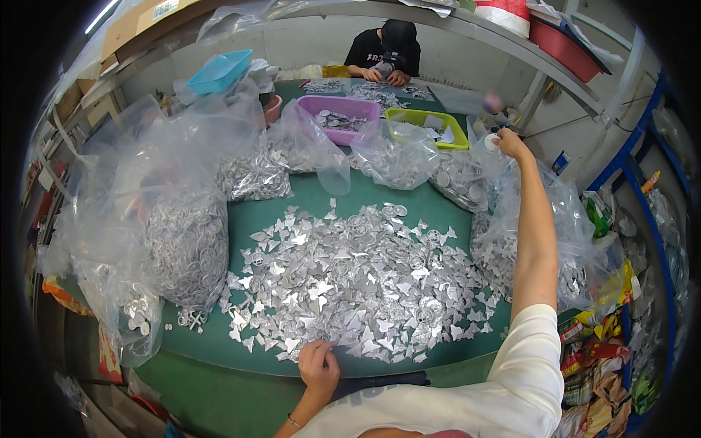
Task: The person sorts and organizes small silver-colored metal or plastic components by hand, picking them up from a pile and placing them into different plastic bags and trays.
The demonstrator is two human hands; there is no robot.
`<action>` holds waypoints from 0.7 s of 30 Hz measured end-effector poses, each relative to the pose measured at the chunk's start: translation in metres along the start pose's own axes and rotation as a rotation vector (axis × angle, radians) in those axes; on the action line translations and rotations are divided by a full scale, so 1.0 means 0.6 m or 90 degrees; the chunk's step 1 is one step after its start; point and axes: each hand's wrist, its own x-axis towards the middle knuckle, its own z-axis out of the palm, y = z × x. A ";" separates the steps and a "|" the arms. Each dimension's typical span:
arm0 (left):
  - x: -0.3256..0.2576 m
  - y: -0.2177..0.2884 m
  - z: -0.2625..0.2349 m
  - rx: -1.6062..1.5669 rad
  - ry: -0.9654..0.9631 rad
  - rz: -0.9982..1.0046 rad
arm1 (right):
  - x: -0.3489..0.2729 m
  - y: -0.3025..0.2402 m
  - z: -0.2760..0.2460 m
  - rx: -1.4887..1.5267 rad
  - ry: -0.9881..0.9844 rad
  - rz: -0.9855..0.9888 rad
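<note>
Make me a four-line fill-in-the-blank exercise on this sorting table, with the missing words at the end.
1. The hand at the near edge of the heap of silvery pieces is the person's ____ one.
2. At the fingertips of the outstretched hand is a pale piece with a ____ outline.
3. The purple basin stands to the ____ of the yellow-green basin.
4. The tabletop is coloured ____.

Missing words: left; round; left; green.
</note>
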 end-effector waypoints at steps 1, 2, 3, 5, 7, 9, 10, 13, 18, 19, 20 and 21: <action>0.001 0.000 -0.001 0.002 -0.001 0.000 | -0.004 -0.014 -0.004 -0.082 0.003 -0.004; 0.001 0.000 -0.001 0.005 -0.003 0.000 | -0.006 -0.027 -0.013 -0.093 -0.084 0.077; 0.002 0.001 -0.002 0.007 -0.005 -0.003 | -0.010 -0.039 -0.015 -0.113 -0.121 0.095; 0.002 0.002 -0.004 0.014 -0.008 -0.009 | -0.017 -0.057 -0.010 -0.149 -0.197 0.128; 0.002 0.003 0.000 0.011 -0.013 0.000 | -0.015 -0.036 0.012 -0.195 -0.062 0.086; 0.003 0.003 0.001 0.010 -0.013 0.004 | -0.010 -0.031 0.027 -0.200 0.040 0.065; 0.003 0.003 0.001 0.009 -0.010 0.003 | -0.008 -0.039 0.033 -0.182 0.076 0.067; 0.005 0.006 -0.001 0.015 -0.009 0.001 | 0.000 -0.045 0.034 -0.089 -0.007 0.068; 0.000 0.002 0.002 0.032 -0.007 0.003 | 0.006 -0.038 0.046 0.342 0.002 0.083; 0.000 0.001 0.001 0.034 -0.006 0.003 | 0.005 -0.051 0.052 0.467 -0.025 0.099; -0.001 0.000 0.001 0.036 -0.006 0.003 | 0.005 -0.062 0.055 0.591 -0.054 0.114; 0.000 -0.001 0.000 0.040 -0.010 0.004 | 0.012 -0.056 0.058 0.336 -0.074 0.082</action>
